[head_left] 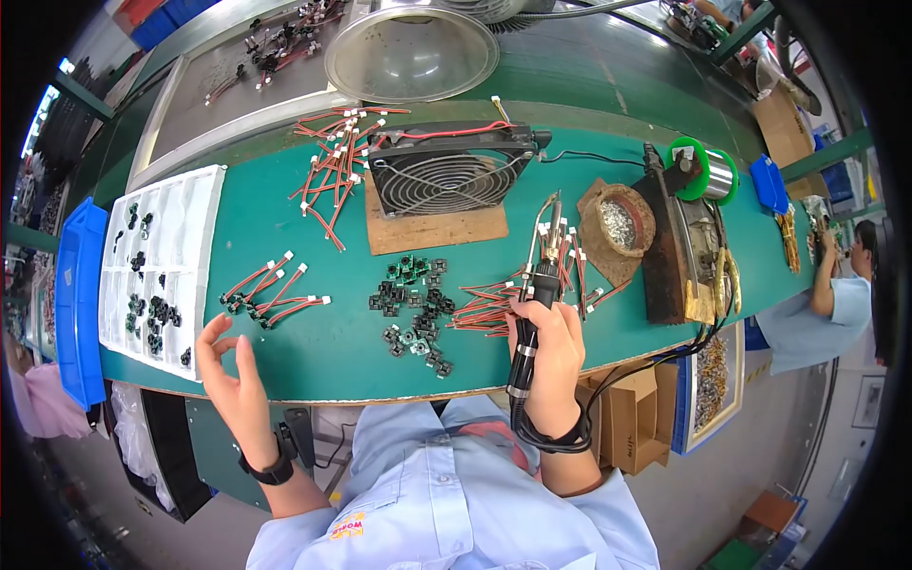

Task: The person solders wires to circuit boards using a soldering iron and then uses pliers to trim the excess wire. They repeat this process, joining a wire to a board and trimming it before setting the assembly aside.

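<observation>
My right hand (553, 366) is closed around the black handle of a soldering iron (541, 290), its metal tip pointing up and away from me. Beside and partly behind it lies a bundle of red-and-black wire leads (486, 309) with white connectors. My left hand (233, 370) hovers at the front edge of the green mat (380, 366), fingers apart and holding nothing visible. Just beyond its fingertips lie several wired pieces (275, 299), with small dark parts at the near ends of their leads. Between the hands is a loose cluster of small black and green components (413, 313).
A black fan (451, 176) stands on a board, with more wire leads (337, 161) to its left. At right are a brown pot of metallic bits (617, 223), a dark metal box (670, 256) and a solder spool (719, 178). A white compartment tray (176, 228) lies far left.
</observation>
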Demonstrator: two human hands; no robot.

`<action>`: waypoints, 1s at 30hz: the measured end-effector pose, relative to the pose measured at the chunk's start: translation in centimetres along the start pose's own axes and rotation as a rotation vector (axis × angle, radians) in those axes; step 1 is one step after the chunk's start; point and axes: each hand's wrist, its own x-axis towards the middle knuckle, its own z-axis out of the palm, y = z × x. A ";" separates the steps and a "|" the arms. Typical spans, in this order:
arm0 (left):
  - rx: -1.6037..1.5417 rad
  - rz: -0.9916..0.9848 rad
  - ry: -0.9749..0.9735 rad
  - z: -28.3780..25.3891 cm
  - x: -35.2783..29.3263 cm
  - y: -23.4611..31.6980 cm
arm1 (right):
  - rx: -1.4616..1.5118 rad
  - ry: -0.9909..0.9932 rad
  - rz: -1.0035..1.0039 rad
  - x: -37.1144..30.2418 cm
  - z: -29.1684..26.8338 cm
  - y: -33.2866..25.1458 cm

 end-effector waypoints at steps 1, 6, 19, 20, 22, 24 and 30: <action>-0.023 0.025 -0.028 -0.3 -0.4 0.6 | 0.016 -0.015 0.023 0.0 0.2 0.1; -0.165 0.267 -0.408 0.8 -3.3 5.4 | -0.064 0.137 -0.057 0.0 -0.1 0.0; -0.258 0.641 -0.869 5.2 -6.2 8.0 | 0.440 -0.321 -0.035 -2.8 -4.6 -3.7; -0.260 0.632 -0.868 5.1 -6.3 8.1 | 0.438 -0.335 -0.035 -2.8 -4.5 -3.8; -0.261 0.615 -0.861 4.9 -6.3 8.2 | 0.455 -0.318 -0.042 -2.6 -4.2 -3.7; -0.260 0.618 -0.852 4.7 -6.2 8.1 | 0.476 -0.282 -0.054 -2.4 -3.9 -3.8; -0.301 0.586 -0.855 4.3 -6.2 7.9 | 0.581 -0.092 0.056 -2.6 -3.2 -4.4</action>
